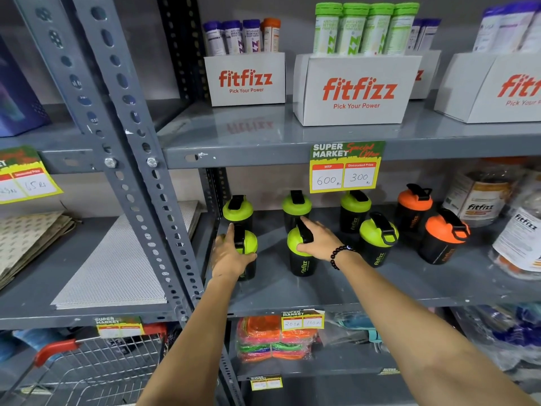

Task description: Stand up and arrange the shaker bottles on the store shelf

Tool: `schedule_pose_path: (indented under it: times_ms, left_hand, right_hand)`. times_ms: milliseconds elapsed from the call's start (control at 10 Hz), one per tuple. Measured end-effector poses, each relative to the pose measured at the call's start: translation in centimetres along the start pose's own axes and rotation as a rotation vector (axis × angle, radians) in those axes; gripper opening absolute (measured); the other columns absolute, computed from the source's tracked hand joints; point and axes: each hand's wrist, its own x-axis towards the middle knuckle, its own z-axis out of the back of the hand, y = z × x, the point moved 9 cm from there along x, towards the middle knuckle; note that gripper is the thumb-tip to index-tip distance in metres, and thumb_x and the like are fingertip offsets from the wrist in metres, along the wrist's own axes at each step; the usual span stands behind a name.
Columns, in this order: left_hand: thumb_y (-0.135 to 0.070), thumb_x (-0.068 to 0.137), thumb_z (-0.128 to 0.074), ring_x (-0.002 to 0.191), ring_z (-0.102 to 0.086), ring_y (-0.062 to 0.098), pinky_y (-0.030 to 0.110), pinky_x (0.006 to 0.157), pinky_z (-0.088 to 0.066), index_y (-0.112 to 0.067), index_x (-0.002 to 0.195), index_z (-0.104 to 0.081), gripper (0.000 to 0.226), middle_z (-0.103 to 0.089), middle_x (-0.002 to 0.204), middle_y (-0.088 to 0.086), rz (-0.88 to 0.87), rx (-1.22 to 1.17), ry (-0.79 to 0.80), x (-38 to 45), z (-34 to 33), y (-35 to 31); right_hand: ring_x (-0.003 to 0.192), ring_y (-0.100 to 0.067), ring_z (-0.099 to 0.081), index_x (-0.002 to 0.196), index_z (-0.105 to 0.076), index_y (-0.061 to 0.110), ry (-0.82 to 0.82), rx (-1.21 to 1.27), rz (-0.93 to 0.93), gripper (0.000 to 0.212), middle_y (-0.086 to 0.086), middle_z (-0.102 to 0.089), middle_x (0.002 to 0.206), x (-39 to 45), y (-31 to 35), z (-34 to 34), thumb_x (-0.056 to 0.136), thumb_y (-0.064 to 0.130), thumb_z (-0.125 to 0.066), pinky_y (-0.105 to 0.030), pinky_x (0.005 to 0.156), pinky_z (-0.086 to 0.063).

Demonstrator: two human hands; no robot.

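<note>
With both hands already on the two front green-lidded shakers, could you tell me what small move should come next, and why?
Probably nudge the front-left shaker back with the left hand until it lines up with the shaker under the right hand. All seven bottles seem upright already, so only spacing and row alignment look left.

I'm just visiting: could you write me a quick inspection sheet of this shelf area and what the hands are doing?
Surface: grey metal shelf, scuffed.
Job's things: five green-lidded shakers and two orange-lidded shakers, all upright, in two rows.
Clutter: fitfizz jars at right.
Hands: left hand grips the front-left shaker; right hand rests on the front-middle shaker, fingers on its lid.
Cables: nothing seen.
Surroundings: fitfizz boxes above, price tag, shopping basket below.
</note>
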Motion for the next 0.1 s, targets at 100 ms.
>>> schedule_pose_path:
  times_ms: [100]
  left_hand:
    - [-0.035, 0.07, -0.077, 0.138, -0.03, 0.035, 0.052, 0.106, -0.04, -0.028, 0.146, -0.006, 0.105, -0.018, 0.155, 0.012, -0.005, 0.016, -0.011, -0.33, 0.09, -0.13]
  right_hand:
    - [0.144, -0.027, -0.024, 0.151, -0.012, 0.024, -0.009, 0.018, -0.012, 0.092, -0.01, -0.024, 0.156, -0.4, 0.42, 0.33, 0.078, 0.029, -0.069, -0.037, 0.115, -0.026]
